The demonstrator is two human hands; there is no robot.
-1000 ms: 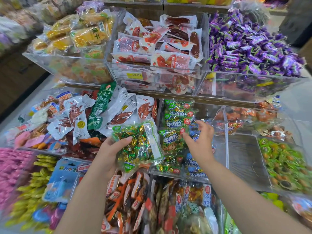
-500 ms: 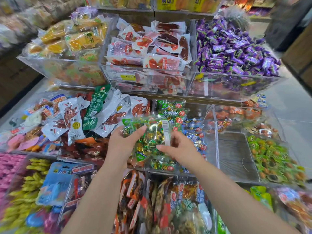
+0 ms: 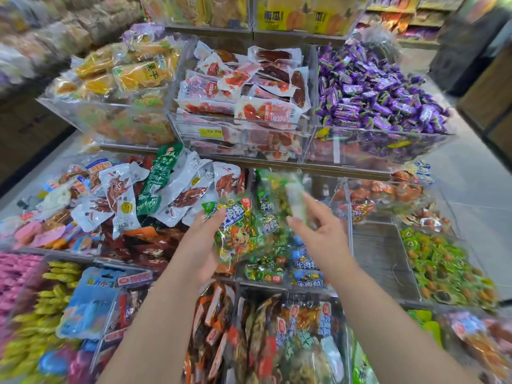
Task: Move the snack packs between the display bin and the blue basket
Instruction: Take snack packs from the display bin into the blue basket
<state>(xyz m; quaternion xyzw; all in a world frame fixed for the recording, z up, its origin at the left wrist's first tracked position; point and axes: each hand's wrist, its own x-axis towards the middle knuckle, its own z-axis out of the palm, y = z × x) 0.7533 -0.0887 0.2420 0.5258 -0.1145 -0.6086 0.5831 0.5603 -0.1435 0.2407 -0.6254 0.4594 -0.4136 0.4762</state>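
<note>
My left hand (image 3: 201, 245) grips a green snack pack (image 3: 235, 231) with a cartoon on its front, just above the clear display bin (image 3: 349, 217). My right hand (image 3: 321, 234) is to its right and pinches a second green pack (image 3: 291, 195) by its white strip. That pack is blurred and hangs over the back of the bin. Several green and blue packs (image 3: 279, 268) of the same kind lie in the bin below both hands. The blue basket is not in view.
Clear bins of other snacks surround this one: white and green pouches (image 3: 166, 189) on the left, brown packs (image 3: 249, 328) in front, green sweets (image 3: 443, 267) on the right. An empty compartment (image 3: 382, 259) lies just right of the bin. Purple sweets (image 3: 374, 87) fill the upper tier.
Both hands held the green pack together before. Now the hands are apart, each with a green pack, and my right hand has moved up and to the right over the bin.
</note>
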